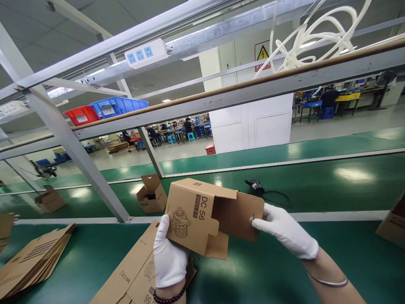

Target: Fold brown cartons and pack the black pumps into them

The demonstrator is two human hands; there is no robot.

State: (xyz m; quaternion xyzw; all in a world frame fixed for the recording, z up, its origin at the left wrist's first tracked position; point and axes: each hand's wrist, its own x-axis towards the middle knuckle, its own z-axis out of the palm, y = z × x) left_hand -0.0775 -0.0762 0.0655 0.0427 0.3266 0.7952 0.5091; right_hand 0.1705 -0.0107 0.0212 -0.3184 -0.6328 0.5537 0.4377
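A brown cardboard box [190, 219] printed "DC 56" is held up, tilted, above the green work surface. Its right end stands open, with flaps sticking out. My left hand [171, 255], in a white glove, grips the closed end from below, thumb on the printed face. My right hand [283, 228], also gloved, pinches the edge of the large end flap [245, 215] between thumb and fingers. Below my left hand lie flat, unfolded cartons [136, 266] with the same print. Behind the box, a small black motor or pump [255, 186] with a cable rests on the green belt.
A stack of flat cartons [34, 257] lies at the left. Open boxes [152, 195] stand on the belt, and another box [394, 223] is at the right edge. A metal post [82, 160] rises at the left; a shelf overhead bears blue bins [118, 106] and coiled white tubing [313, 42].
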